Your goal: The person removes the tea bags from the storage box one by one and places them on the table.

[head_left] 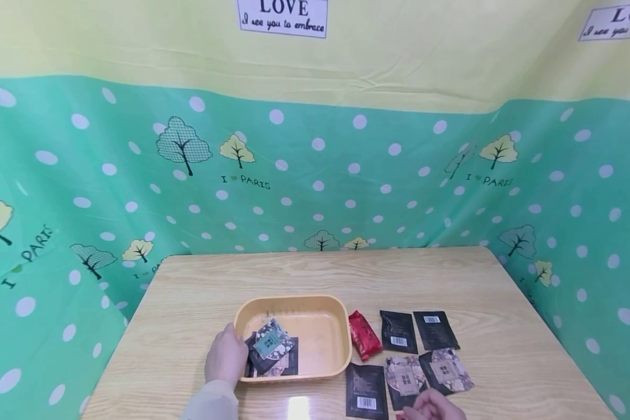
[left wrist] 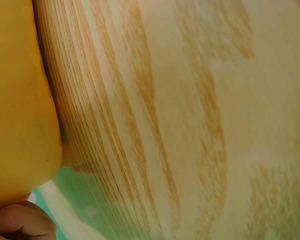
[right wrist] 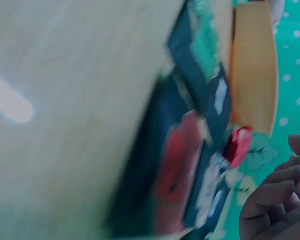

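In the head view, the left hand (head_left: 226,354) grips the left rim of the yellow bin (head_left: 294,299), whose left part carries heaped packets (head_left: 273,339) while its right part shows bare floor, and the tabletop (head_left: 152,356) offers wood surface to the left and behind, up to the spotted curtain (head_left: 273,204). In the left wrist view, bent fingers touch the bin beside a wide wood area. In the right wrist view, the right hand (right wrist: 277,205) is loosely curled, thumb apart, near blurred red and black loose packets (right wrist: 177,162).
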Demonstrator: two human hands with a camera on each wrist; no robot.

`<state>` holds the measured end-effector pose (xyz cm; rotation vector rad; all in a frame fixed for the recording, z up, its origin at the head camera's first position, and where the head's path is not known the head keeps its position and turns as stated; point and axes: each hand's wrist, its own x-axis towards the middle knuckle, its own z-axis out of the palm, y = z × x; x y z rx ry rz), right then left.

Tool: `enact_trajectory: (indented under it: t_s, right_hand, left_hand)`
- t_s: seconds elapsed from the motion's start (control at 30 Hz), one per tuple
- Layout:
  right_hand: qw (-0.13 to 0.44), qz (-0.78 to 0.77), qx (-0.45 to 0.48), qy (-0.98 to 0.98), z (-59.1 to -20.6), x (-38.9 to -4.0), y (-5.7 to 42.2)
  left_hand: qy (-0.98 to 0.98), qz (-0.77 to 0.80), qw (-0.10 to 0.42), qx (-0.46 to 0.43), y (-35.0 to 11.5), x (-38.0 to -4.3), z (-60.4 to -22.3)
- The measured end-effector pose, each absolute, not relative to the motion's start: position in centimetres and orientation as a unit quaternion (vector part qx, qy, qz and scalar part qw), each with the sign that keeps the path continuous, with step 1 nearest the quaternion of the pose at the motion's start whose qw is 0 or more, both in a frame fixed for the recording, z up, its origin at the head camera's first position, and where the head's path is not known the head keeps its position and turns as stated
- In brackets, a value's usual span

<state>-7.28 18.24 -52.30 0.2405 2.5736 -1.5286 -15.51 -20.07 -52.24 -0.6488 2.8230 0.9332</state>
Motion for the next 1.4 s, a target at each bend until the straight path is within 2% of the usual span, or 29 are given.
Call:
enact_trajectory:
  t_s: [0.03,0.1,0.47,0.73,1.03,1.4]
  right_hand:
    - [0.071,-0.482,0.122,0.864,-51.8,-7.4,17.2]
    - [0.086,-0.479,0.127,0.864,-51.2,-7.8,16.3]
    - [0.134,-0.526,0.009,0.840,-49.1,-10.0,13.3]
    - [0.098,-0.523,-0.040,0.846,-48.7,-10.9,11.3]
    - [0.104,-0.556,-0.043,0.824,-48.3,-12.2,8.7]
    - [0.077,-0.584,-0.087,0.803,-49.0,-13.5,5.4]
  left_hand:
    - [0.927,0.306,0.050,-0.213,-20.0,-15.5,-52.3]
    - [0.925,0.309,0.053,-0.216,-20.0,-15.5,-52.3]
    - [0.926,0.308,0.049,-0.213,-19.9,-15.4,-52.3]
    - [0.929,0.301,0.046,-0.212,-20.0,-15.3,-52.3]
    - [0.926,0.305,0.048,-0.217,-20.1,-15.4,-52.3]
    - [0.925,0.305,0.049,-0.222,-20.1,-15.4,-52.3]
